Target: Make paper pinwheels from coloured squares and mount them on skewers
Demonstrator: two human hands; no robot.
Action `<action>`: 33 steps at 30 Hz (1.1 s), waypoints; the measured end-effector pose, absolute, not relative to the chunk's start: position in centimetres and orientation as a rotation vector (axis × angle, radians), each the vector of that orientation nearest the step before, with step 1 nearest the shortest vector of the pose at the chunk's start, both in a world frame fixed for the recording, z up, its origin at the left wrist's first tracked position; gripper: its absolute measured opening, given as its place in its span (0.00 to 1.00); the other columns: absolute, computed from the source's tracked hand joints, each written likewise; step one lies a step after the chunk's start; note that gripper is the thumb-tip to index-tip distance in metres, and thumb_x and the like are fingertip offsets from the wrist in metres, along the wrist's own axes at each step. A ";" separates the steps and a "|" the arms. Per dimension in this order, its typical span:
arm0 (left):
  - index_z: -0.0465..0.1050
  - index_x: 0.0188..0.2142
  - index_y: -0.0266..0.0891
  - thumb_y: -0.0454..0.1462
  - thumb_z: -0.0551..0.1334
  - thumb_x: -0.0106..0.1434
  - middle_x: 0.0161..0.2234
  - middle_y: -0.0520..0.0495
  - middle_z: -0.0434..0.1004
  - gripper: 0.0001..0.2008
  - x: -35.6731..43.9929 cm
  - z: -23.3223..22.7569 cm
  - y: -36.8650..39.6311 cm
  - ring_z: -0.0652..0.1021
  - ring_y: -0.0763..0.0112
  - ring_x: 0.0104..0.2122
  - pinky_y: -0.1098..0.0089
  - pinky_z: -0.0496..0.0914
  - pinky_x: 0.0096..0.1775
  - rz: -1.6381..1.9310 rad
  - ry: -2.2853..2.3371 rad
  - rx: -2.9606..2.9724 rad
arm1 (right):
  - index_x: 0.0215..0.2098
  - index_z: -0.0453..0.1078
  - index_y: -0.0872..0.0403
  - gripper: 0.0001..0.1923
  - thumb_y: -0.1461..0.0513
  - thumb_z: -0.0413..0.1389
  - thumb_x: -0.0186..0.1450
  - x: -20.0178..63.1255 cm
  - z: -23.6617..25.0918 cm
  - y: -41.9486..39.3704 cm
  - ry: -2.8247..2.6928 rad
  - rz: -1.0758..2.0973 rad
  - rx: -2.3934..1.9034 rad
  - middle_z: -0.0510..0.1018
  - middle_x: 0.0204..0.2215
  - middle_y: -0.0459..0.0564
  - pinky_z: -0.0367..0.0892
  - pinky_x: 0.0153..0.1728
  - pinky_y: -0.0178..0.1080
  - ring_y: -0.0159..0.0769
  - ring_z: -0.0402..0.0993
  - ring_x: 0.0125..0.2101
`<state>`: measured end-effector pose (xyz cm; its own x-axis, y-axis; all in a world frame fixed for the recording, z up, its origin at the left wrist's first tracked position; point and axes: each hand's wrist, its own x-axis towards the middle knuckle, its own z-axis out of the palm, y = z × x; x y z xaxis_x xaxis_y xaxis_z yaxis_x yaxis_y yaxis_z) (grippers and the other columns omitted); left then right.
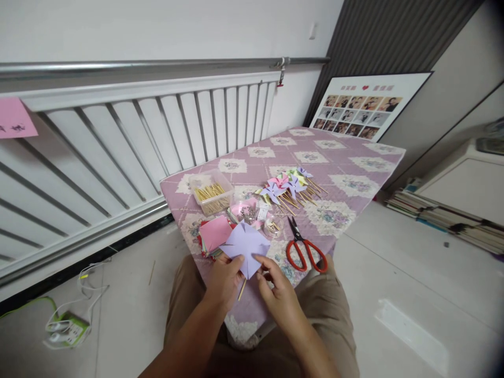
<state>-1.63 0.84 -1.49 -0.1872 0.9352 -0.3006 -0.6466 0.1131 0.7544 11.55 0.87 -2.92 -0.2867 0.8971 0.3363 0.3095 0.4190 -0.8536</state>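
- Clamping the lilac paper (245,242) in the left hand (226,277), I have its thumb pressed flat on the front; the other fingers are mostly hidden behind.
- My right hand (279,291) has its fingers curled and slightly apart, the index tip touching the paper's lower right side, the thumb just below it.
- The paper sits above the near end of the surface (260,152), its slits running in from the corners.
- A stick (242,290) pokes out below it, between my hands; I can't tell which fingers, if any, grip it.
- Just beyond the left hand lies the stack (214,233) of coloured squares.
- The scissors (299,239) lie to the right, handles toward me, touched by neither hand.
- Finished pinwheels (293,185) are bunched farther back.
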 end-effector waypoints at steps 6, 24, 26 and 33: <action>0.74 0.33 0.46 0.36 0.65 0.51 0.35 0.45 0.79 0.08 -1.3 -0.6 0.2 0.76 0.56 0.41 0.63 0.69 0.39 1.417 1.008 0.410 | 0.43 0.70 0.50 0.14 0.68 0.48 0.63 11.5 -2.8 1.5 -1.793 0.808 -1.008 0.74 0.34 0.49 0.68 0.36 0.36 0.37 0.73 0.36; 0.76 0.41 0.41 0.50 0.61 0.56 0.35 0.44 0.76 0.19 -5.4 -1.0 0.8 0.73 0.66 0.30 0.70 0.67 0.30 1.229 0.830 0.555 | 0.33 0.72 0.51 0.08 0.65 0.51 0.62 12.9 -2.5 1.4 -1.613 1.020 -1.022 0.73 0.27 0.46 0.65 0.30 0.34 0.35 0.71 0.28; 0.76 0.39 0.42 0.47 0.63 0.55 0.32 0.45 0.76 0.15 -5.2 -1.1 0.6 0.73 0.67 0.29 0.70 0.66 0.29 1.203 0.853 0.503 | 0.33 0.72 0.51 0.07 0.64 0.51 0.62 12.9 -2.6 1.4 -1.612 1.043 -1.026 0.73 0.27 0.46 0.65 0.30 0.34 0.35 0.70 0.28; 0.74 0.34 0.39 0.39 0.68 0.49 0.26 0.49 0.74 0.12 -5.0 -0.8 0.6 0.72 0.71 0.24 0.71 0.66 0.27 1.211 0.944 0.389 | 0.38 0.72 0.51 0.09 0.65 0.53 0.60 13.3 -2.7 1.2 -1.621 1.176 -1.035 0.72 0.31 0.47 0.66 0.31 0.34 0.35 0.69 0.30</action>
<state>-5.01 0.57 -0.76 0.0482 0.9126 -0.4059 -0.6160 0.3471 0.7072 13.29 1.21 -2.66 -0.2879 0.9430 0.1671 0.1342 0.2125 -0.9679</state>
